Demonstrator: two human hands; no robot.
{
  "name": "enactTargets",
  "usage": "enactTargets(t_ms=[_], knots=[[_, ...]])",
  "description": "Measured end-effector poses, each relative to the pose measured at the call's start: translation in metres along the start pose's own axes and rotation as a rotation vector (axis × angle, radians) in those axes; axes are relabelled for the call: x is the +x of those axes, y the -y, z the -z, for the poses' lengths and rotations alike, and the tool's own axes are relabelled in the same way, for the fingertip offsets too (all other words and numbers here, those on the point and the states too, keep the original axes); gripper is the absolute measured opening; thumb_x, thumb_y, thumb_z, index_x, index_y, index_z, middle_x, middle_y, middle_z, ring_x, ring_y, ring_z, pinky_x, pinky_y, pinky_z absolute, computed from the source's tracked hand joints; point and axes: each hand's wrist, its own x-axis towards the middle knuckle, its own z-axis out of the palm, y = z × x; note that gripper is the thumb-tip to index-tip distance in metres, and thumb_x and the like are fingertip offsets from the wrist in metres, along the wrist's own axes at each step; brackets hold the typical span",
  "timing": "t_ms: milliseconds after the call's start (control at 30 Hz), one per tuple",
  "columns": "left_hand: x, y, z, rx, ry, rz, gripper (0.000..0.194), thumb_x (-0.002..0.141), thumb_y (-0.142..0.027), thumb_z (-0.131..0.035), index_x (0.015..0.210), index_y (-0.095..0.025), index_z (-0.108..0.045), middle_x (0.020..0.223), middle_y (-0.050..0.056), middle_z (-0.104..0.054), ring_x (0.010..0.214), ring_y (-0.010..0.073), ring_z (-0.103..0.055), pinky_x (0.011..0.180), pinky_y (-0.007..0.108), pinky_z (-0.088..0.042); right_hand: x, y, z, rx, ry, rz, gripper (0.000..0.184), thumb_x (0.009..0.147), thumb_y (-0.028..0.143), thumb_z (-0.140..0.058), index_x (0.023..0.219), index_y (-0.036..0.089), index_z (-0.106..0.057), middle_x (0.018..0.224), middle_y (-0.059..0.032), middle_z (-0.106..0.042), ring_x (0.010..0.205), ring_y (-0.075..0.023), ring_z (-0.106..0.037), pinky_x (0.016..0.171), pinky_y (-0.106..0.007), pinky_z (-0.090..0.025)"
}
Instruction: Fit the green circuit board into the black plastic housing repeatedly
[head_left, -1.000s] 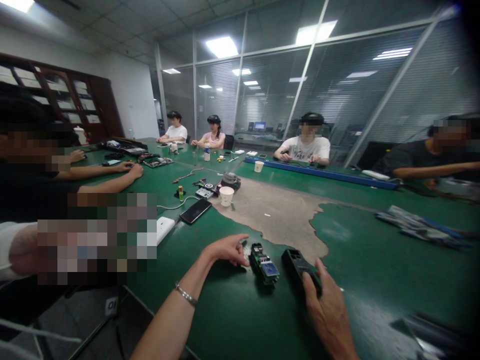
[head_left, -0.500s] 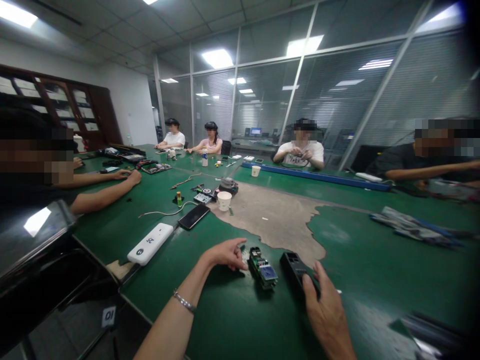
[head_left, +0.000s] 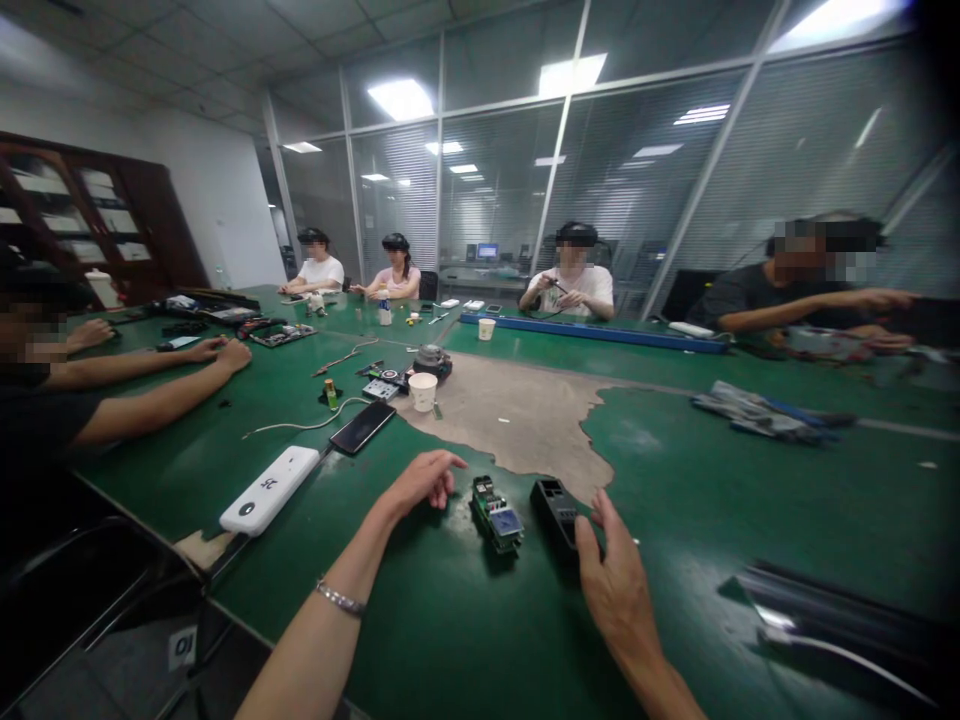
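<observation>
A small green circuit board assembly with a blue-grey screen (head_left: 501, 522) lies on the green tabletop between my hands. My left hand (head_left: 424, 483) hovers to its left with nothing in it, index finger stretched out and the other fingers loosely bent. To the right of the board sits a hollow black plastic casing (head_left: 553, 508) with rectangular cut-outs at its far end. My right hand (head_left: 616, 565) is open at the casing's right side, thumb and fingers apart. The thumb overlaps the casing's edge in the picture; whether it touches, I cannot tell.
Left of my hands lie a white power bank (head_left: 271, 488) and a black phone (head_left: 363, 427). A paper cup (head_left: 422, 392) stands beyond, near small electronic parts. Gloves (head_left: 765, 412) lie at right, a dark glossy object (head_left: 832, 610) nearer. Several people sit around the table.
My left hand has drawn away from the circuit board, leaving a wider gap. My right hand's thumb has shifted off the casing's top toward its right edge. The whole view has turned slightly right.
</observation>
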Motion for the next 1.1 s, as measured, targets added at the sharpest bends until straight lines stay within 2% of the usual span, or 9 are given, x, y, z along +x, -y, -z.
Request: enactTargets(t_ms=[167, 333, 500, 567, 733, 900, 1100], knots=[[0.005, -0.002, 0.003, -0.121, -0.099, -0.091, 0.036, 0.083, -0.042, -0.044, 0.095, -0.014, -0.063, 0.067, 0.001, -0.059, 0.043, 0.0101, -0.056, 0.038, 0.018, -0.035, -0.001, 0.003, 0.003, 0.010, 0.000, 0.004, 0.064, 0.094, 0.052, -0.034, 0.144, 0.012, -0.034, 0.143, -0.0151, -0.043, 0.129, -0.0279, -0.043, 0.110, -0.047, -0.030], [0.004, -0.003, 0.001, -0.109, -0.188, -0.158, 0.024, 0.074, -0.028, -0.046, 0.068, -0.013, -0.064, 0.056, 0.001, -0.055, 0.045, 0.0115, -0.055, 0.043, 0.021, -0.036, -0.001, 0.003, 0.003, 0.029, 0.008, -0.004, 0.064, 0.094, 0.051, -0.035, 0.144, 0.013, -0.034, 0.143, -0.0144, -0.043, 0.127, -0.0277, -0.045, 0.108, -0.046, -0.033], [0.000, -0.007, 0.000, -0.162, -0.297, -0.243, 0.027, 0.071, -0.026, -0.047, 0.046, -0.017, -0.042, 0.065, 0.001, -0.056, 0.049, 0.0080, -0.050, 0.050, 0.022, -0.037, -0.001, 0.001, 0.001, 0.039, 0.026, 0.007, 0.064, 0.093, 0.052, -0.035, 0.145, 0.013, -0.034, 0.143, -0.0145, -0.043, 0.129, -0.0284, -0.043, 0.108, -0.047, -0.032], [0.000, -0.009, 0.000, -0.192, -0.313, -0.257, 0.029, 0.073, -0.029, -0.046, 0.047, -0.018, -0.037, 0.065, 0.000, -0.054, 0.048, 0.0076, -0.047, 0.049, 0.023, -0.037, -0.001, 0.002, 0.002, 0.037, 0.028, 0.015, 0.063, 0.094, 0.051, -0.034, 0.145, 0.014, -0.033, 0.143, -0.0145, -0.043, 0.128, -0.0284, -0.043, 0.108, -0.047, -0.031], [0.001, -0.009, -0.001, -0.253, -0.292, -0.232, 0.032, 0.081, -0.043, -0.046, 0.060, -0.019, -0.043, 0.063, -0.002, -0.049, 0.047, 0.0081, -0.045, 0.044, 0.022, -0.032, -0.001, 0.000, 0.004, -0.029, 0.023, 0.022, 0.069, 0.091, 0.054, -0.040, 0.145, 0.013, -0.032, 0.139, -0.0159, -0.047, 0.125, -0.0299, -0.046, 0.105, -0.047, -0.035], [-0.001, -0.003, -0.001, -0.250, -0.260, -0.186, 0.038, 0.078, -0.042, -0.059, 0.055, -0.018, -0.039, 0.060, -0.003, -0.049, 0.046, 0.0064, -0.044, 0.043, 0.020, -0.028, 0.000, 0.000, 0.007, -0.107, 0.046, 0.015, 0.074, 0.085, 0.057, -0.050, 0.141, 0.010, -0.037, 0.125, -0.0176, -0.057, 0.114, -0.0306, -0.054, 0.099, -0.047, -0.041], [-0.002, 0.003, -0.005, -0.206, -0.234, -0.125, 0.040, 0.074, -0.046, -0.066, 0.057, -0.017, -0.046, 0.059, -0.002, -0.053, 0.043, 0.0057, -0.045, 0.042, 0.019, -0.028, -0.005, 0.004, 0.010, -0.163, 0.074, 0.140, 0.064, 0.083, 0.048, -0.055, 0.133, 0.010, -0.047, 0.124, -0.0165, -0.059, 0.114, -0.0296, -0.055, 0.100, -0.046, -0.041]])
